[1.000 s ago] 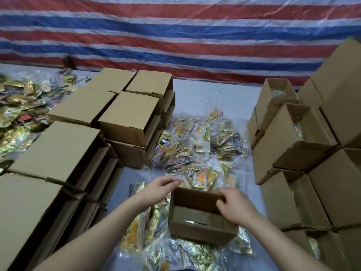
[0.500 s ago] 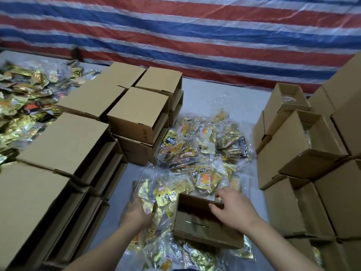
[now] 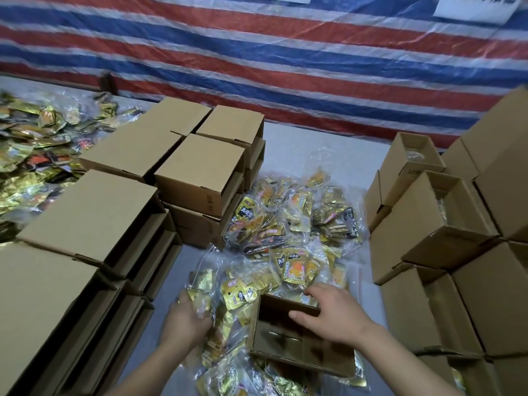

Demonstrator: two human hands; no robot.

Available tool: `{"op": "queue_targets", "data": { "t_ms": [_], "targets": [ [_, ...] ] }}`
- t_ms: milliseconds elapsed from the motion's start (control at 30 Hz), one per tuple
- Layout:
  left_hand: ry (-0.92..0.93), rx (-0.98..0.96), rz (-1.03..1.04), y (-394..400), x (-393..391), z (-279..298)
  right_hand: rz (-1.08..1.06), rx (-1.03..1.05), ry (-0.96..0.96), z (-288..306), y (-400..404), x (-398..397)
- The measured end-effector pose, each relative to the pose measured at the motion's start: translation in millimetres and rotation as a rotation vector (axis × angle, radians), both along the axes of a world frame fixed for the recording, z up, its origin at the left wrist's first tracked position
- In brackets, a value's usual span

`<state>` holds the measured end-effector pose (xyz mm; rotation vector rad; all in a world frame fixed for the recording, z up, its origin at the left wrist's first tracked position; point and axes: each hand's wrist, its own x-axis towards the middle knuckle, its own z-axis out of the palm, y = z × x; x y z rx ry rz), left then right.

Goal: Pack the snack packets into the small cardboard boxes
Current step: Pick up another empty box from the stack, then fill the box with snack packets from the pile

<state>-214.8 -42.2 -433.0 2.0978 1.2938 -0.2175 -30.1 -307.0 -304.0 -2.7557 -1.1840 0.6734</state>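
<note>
both hands (image 3: 185,320) blurred among packets (image 3: 237,290)

Gold snack packets (image 3: 288,238) surround open box (image 3: 300,344).

Closed box stacks (image 3: 94,224) wall the left edge of the surface (image 3: 285,144), open box stacks (image 3: 445,224) the right. Between them, bagged packets (image 3: 288,232) cover the middle; bare surface lies beyond, toward the far edge.

The left hand (image 3: 185,320) has left the open box (image 3: 300,338) and dropped onto the bagged snack packets (image 3: 225,318) beside it. It now seems to grip them, though blur hides the fingers.
</note>
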Motion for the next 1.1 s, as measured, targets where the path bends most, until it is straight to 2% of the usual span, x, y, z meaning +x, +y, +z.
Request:
{"op": "queue_targets", "data": {
  "t_ms": [100, 233, 400, 500, 600, 867, 1033, 1100],
  "targets": [
    [-0.131, 0.037, -0.039, 7, 9, 50, -0.039, 0.093, 0.172, 10, 6, 4],
    [-0.425, 0.075, -0.123, 0, 33, 134, -0.147, 0.354, 0.317, 33, 27, 6],
    [-0.74, -0.143, -0.221, -22, 70, 221, -0.386, 0.742, 0.707, 78, 60, 0],
    [-0.88, -0.223, -0.28, -43, 96, 253, -0.424, 0.918, 0.949, 99, 71, -1],
    [-0.907, -0.257, -0.291, -65, 117, 266, -0.499, 1.068, 1.164, 115, 72, 2],
    [-0.769, 0.144, -0.477, -88, 144, 264, -0.481, 1.099, 1.437, 123, 40, 18],
    [-0.706, 0.329, -0.568, -91, 152, 259, -0.48, 1.089, 1.429, 118, 26, 25],
    [-0.766, 0.258, -0.583, -88, 152, 258, -0.477, 1.054, 1.374, 118, 22, 26]
  ]
}}
